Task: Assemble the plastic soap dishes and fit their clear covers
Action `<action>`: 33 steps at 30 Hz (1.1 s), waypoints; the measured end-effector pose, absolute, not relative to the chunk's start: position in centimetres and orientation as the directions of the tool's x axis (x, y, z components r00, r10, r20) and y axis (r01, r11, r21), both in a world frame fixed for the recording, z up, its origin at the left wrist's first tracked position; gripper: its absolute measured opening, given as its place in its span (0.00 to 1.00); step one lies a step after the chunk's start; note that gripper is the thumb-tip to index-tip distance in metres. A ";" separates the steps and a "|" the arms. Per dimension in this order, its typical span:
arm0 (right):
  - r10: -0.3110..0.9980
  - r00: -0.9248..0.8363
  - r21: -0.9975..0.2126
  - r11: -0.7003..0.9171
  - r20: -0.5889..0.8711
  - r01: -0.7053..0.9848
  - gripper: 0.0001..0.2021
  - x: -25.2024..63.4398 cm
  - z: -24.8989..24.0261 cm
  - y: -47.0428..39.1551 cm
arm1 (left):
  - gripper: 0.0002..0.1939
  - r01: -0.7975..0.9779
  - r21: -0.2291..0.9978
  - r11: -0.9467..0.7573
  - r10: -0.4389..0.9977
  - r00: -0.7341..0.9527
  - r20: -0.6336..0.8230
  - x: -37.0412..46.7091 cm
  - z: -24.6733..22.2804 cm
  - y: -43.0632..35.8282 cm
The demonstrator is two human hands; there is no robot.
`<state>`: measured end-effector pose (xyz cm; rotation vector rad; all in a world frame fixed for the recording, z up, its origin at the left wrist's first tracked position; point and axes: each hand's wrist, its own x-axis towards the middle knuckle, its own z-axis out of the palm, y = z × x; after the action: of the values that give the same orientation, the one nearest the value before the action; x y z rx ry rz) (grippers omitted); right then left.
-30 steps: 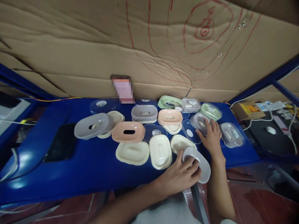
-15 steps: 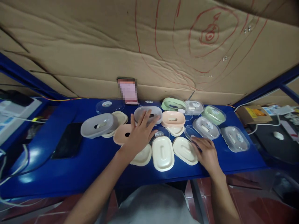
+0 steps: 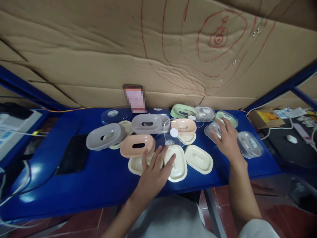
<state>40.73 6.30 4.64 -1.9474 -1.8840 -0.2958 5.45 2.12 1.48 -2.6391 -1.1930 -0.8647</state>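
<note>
My left hand (image 3: 156, 172) is open, fingers spread over the cream oval lids; its fingertips reach the upright cream lid (image 3: 177, 167) and cover part of the cream lid (image 3: 135, 165) beside it. Another cream lid (image 3: 198, 159) lies to the right. My right hand (image 3: 226, 140) is open above a grey box with a clear cover (image 3: 211, 130), partly hidden by the fingers; contact is unclear. Behind my left hand stand a peach container (image 3: 128, 145) and a grey container (image 3: 138, 124), both with oval slots. A clear lid with a white round label (image 3: 174, 133) overlaps another peach container (image 3: 190, 125).
A further grey container (image 3: 106, 135) stands left, beside a dark tablet-like slab (image 3: 73, 153). Green (image 3: 182, 110) and clear-covered boxes (image 3: 249, 144) sit at the back and right. A phone (image 3: 135, 99) leans on the cardboard wall (image 3: 86, 66) behind the blue table (image 3: 99, 185).
My left hand has come from the middle grey container towards me, onto the cream lids. My right hand has moved up to a covered grey box. One clear lid has shifted left; the grey container too.
</note>
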 end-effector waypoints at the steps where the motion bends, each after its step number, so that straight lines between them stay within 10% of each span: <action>1: 0.914 0.138 -0.133 -0.094 0.382 0.987 0.34 42.5 3.9 5.6 | 0.21 0.705 0.096 -0.703 0.630 0.554 0.544 5.5 1.5 2.3; 9: 0.963 0.071 -0.333 0.020 0.261 0.943 0.29 46.3 3.7 4.4 | 0.18 0.537 -0.065 -0.841 0.442 0.752 0.490 7.4 2.4 4.4; 13: 0.875 0.115 -0.164 -0.042 0.469 0.986 0.23 43.6 4.6 4.6 | 0.15 0.456 -0.131 -0.880 0.348 0.809 0.474 7.4 2.3 4.8; 18: 0.949 -0.064 -0.007 0.070 0.307 0.998 0.21 39.1 3.2 2.3 | 0.13 0.454 -0.119 -0.883 0.350 0.807 0.475 7.0 2.7 5.8; 25: 0.888 0.067 -0.137 -0.005 0.455 0.991 0.21 38.2 4.1 1.3 | 0.13 0.492 -0.024 -0.870 0.415 0.757 0.505 6.9 2.7 6.9; 33: 0.824 -0.309 -0.019 0.360 0.476 0.933 0.23 30.6 7.3 7.5 | 0.11 0.478 0.020 -0.878 0.416 0.742 0.526 6.9 2.0 6.4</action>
<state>30.56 7.54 7.33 -1.5314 -2.2221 -0.3649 6.89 6.42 2.05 -2.8223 -0.7273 -0.8098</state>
